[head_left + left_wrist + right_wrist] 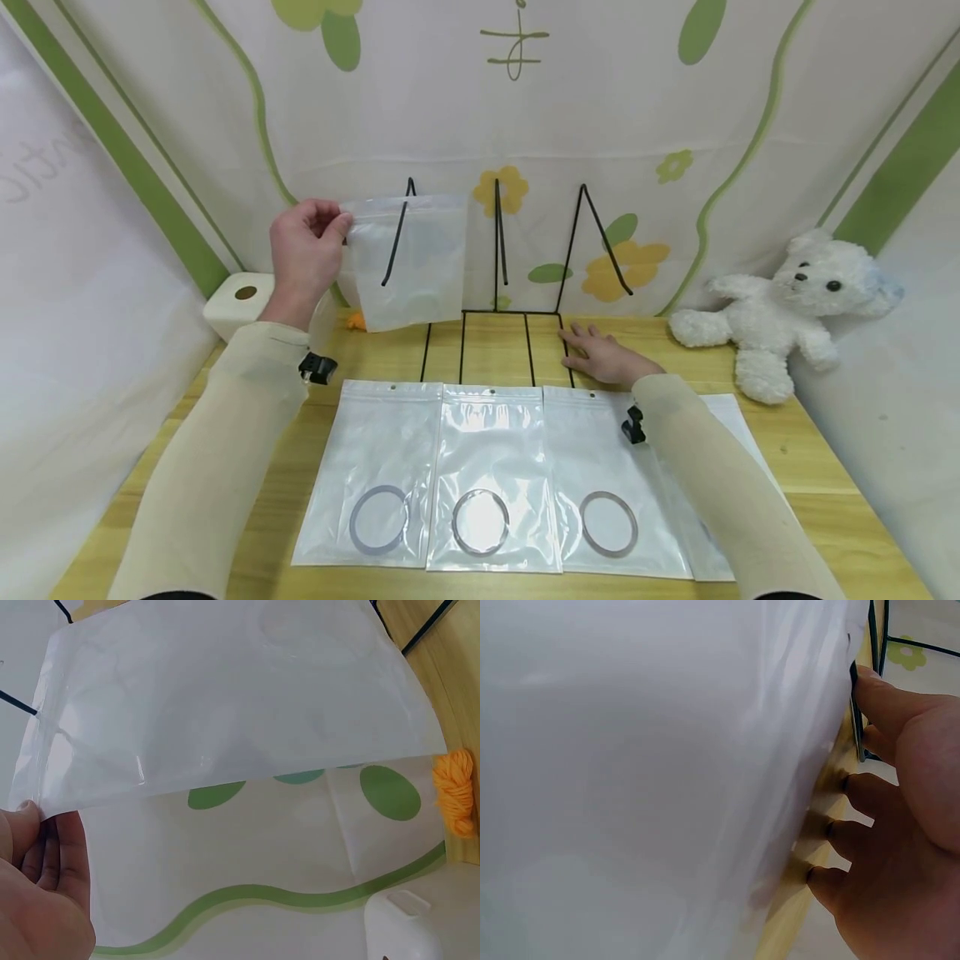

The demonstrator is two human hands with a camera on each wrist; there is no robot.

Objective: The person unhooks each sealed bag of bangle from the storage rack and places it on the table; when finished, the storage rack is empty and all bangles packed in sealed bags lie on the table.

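My left hand [306, 250] pinches the upper corner of a white zip-lock bag [431, 275] between thumb and fingers. That bag hangs at the left prong [394, 242] of a black wire rack [510, 312], and the prong's front part shows before it. In the left wrist view, the bag [225, 712] spreads out from my fingertips. Down on the table, my right hand [606, 358] rests with spread fingers on the rack's base wire. Close below it lies a zip-lock bag [585, 450] with a ring-shaped outline.
More silvery bags [375, 450] lie side by side along the table [825, 500]; one is partly under my right forearm. A white tissue box [225, 308] stands left, near orange yarn [454, 793]. A white teddy bear [772, 317] sits right. Patterned fabric [420, 108] hangs behind.
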